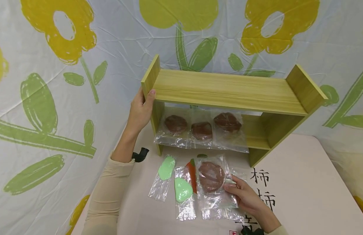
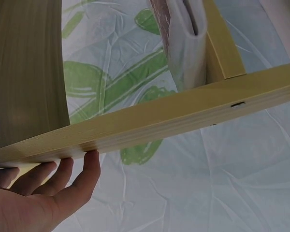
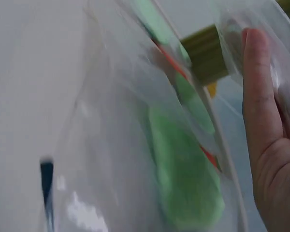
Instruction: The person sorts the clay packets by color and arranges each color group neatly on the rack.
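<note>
My left hand (image 1: 141,109) grips the upper left side panel of a small wooden shelf (image 1: 228,89), thumb toward the front. In the left wrist view, the fingers (image 2: 89,169) touch the panel's outer side. My right hand (image 1: 249,197) pinches the right edge of a clear plastic bag (image 1: 211,176) holding a flat brown round piece, over the table before the shelf. Three similar bags with brown pieces (image 1: 175,124) lie side by side on the shelf's lower board. Part of the right hand is cut off in the right wrist view.
Left of the held bag lie clear bags with light green pieces (image 1: 183,190) and an orange-red strip (image 1: 191,174). More clear bags lie partly under the held one. Dark characters (image 1: 260,176) mark the tablecloth. A flower-printed cloth (image 1: 116,52) hangs behind the shelf.
</note>
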Available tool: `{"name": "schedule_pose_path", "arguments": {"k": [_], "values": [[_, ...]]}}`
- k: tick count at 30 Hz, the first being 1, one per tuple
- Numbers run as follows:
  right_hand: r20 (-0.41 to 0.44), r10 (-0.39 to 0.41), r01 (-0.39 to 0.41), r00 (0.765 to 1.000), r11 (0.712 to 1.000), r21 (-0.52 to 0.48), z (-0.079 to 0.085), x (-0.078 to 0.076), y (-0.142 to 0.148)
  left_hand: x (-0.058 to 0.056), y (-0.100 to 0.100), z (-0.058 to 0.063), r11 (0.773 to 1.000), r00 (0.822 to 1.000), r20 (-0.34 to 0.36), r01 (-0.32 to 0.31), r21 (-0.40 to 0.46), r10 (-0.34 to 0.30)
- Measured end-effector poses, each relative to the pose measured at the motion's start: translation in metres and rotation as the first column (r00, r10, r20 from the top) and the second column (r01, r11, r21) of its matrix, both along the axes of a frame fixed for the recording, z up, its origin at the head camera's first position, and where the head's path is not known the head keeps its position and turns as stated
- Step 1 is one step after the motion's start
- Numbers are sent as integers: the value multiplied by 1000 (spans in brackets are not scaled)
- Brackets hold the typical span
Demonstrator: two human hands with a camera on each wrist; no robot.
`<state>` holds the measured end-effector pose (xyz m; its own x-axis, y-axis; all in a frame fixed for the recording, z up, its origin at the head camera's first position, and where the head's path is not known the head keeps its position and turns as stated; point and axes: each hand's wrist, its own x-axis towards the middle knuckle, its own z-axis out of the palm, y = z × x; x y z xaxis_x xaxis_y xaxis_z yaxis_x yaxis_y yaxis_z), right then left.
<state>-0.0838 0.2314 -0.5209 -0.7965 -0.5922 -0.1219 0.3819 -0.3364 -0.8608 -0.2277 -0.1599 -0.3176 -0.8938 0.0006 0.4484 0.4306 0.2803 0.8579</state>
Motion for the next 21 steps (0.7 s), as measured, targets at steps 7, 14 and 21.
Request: {"name": "schedule_pose_path", "arguments": {"k": [7,14,21], "values": [[-59,38,-44,997,995,-95,15,12,40,0,0,1,1000,1000,7,-2,4,2],[-136,53,-79,989,978,-195,34,25,59,1,1,1,1000,1000,10,-11,-5,11],[-199,20,-71,980,965,-252,57,24,67,1,1,2,1000,1000,11,-9,1,9]]}}
